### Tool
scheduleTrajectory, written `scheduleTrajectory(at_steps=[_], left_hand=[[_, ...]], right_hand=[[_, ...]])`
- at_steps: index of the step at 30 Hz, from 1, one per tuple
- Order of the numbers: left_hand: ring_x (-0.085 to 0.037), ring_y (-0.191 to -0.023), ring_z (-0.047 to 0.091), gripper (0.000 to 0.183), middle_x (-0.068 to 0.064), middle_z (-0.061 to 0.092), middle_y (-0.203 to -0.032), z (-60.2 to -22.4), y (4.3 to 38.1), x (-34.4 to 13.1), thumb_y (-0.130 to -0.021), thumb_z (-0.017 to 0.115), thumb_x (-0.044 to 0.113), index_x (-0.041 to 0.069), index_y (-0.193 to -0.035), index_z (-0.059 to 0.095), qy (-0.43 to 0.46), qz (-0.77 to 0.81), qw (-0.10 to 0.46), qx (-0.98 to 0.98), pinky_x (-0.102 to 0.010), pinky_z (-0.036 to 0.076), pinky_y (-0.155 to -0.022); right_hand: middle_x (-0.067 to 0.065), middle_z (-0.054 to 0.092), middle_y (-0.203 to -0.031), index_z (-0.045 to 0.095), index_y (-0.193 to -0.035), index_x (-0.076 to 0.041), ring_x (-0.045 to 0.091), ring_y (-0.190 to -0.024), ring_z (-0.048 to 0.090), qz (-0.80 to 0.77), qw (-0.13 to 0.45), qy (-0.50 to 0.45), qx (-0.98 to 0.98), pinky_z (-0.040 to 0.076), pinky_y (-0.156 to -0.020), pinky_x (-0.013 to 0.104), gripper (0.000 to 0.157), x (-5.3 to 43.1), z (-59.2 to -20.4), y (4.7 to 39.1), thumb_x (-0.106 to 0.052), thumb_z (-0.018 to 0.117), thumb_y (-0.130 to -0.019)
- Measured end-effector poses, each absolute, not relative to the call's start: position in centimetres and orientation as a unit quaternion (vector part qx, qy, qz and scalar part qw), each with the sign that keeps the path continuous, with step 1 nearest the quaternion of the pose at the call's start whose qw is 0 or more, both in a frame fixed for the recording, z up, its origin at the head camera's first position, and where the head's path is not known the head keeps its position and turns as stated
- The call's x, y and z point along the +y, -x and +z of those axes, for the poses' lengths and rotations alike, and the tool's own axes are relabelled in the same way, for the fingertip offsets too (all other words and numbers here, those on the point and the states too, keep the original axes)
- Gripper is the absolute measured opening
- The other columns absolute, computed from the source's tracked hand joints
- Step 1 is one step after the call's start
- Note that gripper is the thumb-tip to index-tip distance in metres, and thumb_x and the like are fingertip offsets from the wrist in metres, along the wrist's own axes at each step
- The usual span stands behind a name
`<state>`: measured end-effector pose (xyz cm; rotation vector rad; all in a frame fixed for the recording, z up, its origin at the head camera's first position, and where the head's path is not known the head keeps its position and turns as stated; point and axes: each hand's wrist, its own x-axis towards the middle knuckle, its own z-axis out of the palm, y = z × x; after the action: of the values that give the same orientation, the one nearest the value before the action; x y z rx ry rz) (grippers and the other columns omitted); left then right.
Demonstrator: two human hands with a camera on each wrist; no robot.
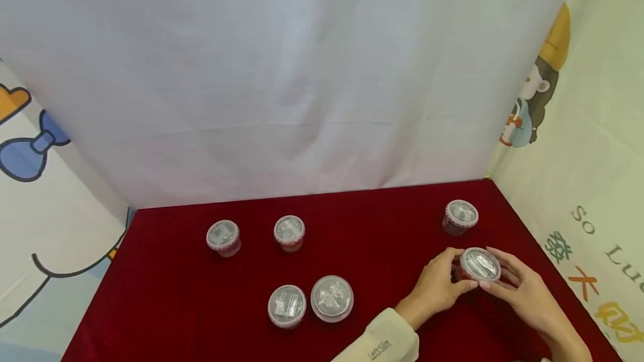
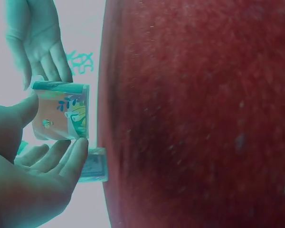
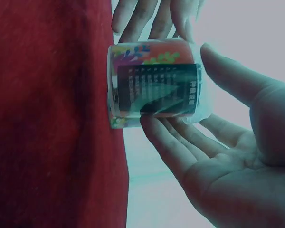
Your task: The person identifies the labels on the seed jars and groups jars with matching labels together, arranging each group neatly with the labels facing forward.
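Plastic lidded tub (image 1: 480, 265) is upright, axis vertical, at the right of the red table (image 1: 201, 306). Left hand (image 1: 439, 281) and right hand (image 1: 525, 290), equally near, hold its left and right sides with curled fingers; a second tub (image 1: 461, 214) stands just far of it.

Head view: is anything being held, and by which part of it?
Yes: a lidded tub, held around its side wall between the left hand and the right hand.

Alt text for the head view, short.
The left hand and right hand hold a lidded tub between them, toward the right of a red table. Another tub stands beyond it; four tubs stand farther left.
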<state>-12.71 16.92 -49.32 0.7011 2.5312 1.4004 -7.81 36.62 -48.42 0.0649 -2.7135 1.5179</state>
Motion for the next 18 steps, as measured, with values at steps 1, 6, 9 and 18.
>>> scheduleTrajectory(at_steps=[1,6,9,18], left_hand=[[0.000,-0.112,0.063,0.054,0.007,0.068,-0.130,-49.1,12.7,16.6,-0.093,0.084,0.024,0.013,-0.140,0.060,-0.236,0.465,0.076,0.850,-0.012,0.050,-0.089],[0.005,-0.103,0.059,0.052,0.010,0.067,-0.124,-47.9,12.6,15.2,-0.090,0.087,0.027,0.016,-0.134,0.061,-0.228,0.464,0.067,0.853,-0.010,0.047,-0.084],[0.005,-0.105,0.058,0.055,0.011,0.067,-0.126,-47.1,12.5,14.3,-0.090,0.088,0.028,0.016,-0.136,0.061,-0.224,0.465,0.071,0.853,-0.011,0.048,-0.086],[-0.006,-0.140,0.052,0.074,0.005,0.057,-0.154,-45.6,12.5,11.5,-0.093,0.085,0.031,0.013,-0.157,0.051,-0.254,0.439,0.075,0.859,-0.023,0.044,-0.113]], right_hand=[[-0.029,0.050,-0.133,0.042,-0.153,0.011,-0.022,-0.112,0.050,0.495,0.016,-0.027,-0.868,0.057,-0.082,0.014,0.068,36.6,-48.3,7.9,-0.002,0.077,-0.096],[-0.037,0.049,-0.134,0.042,-0.155,0.008,-0.019,-0.117,0.052,0.522,0.011,-0.062,-0.851,0.058,-0.083,0.015,0.065,35.9,-47.6,8.1,0.002,0.072,-0.098],[-0.035,0.051,-0.136,0.041,-0.156,0.006,-0.017,-0.118,0.054,0.538,0.000,-0.078,-0.839,0.059,-0.084,0.016,0.064,35.4,-47.2,8.3,0.003,0.070,-0.099],[-0.031,0.055,-0.137,0.040,-0.158,0.004,-0.013,-0.122,0.055,0.562,-0.029,-0.126,-0.817,0.059,-0.086,0.018,0.065,33.7,-46.5,8.9,0.007,0.067,-0.099]])
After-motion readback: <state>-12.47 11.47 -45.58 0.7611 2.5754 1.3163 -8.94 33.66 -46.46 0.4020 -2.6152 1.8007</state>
